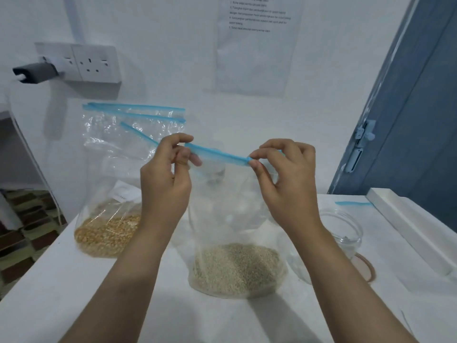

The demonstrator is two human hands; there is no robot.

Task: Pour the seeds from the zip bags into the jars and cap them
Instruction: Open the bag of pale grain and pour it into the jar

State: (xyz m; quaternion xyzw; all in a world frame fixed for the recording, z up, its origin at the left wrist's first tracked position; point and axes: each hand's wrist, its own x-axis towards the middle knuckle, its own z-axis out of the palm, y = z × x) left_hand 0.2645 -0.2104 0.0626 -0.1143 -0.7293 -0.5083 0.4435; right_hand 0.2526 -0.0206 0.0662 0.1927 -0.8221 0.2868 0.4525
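- We've got the zip bag (237, 219) w/ pale fine seeds (236, 266) standing on the white table (74, 293), bottom resting there, right in front of us.
- Left hand (165, 179) pinches the blue zip strip (217, 154) at its left end; right hand (289, 179) pinches it at the right end. Both clamped on the strip, thumb vs. fingertips.
- Strip looks pressed together along the stretch btwn the hands, so our read: we're at the opening step, nothing poured from this bag yet.
- To do it well, prob. best to shift one pinch to each lip near the middle & peel apart; pulling only at the ends just stretches it.
- Keep the bag bottom on the table while opening, so seeds don't jump.
- Open jar (343, 231) sits just right of the bag, behind the right forearm; its lid (366, 268) seems to lie beside it, partly hidden.
- Second bag w/ yellow seeds (106, 233) waits to the left, near the table edge – mind the elbow.
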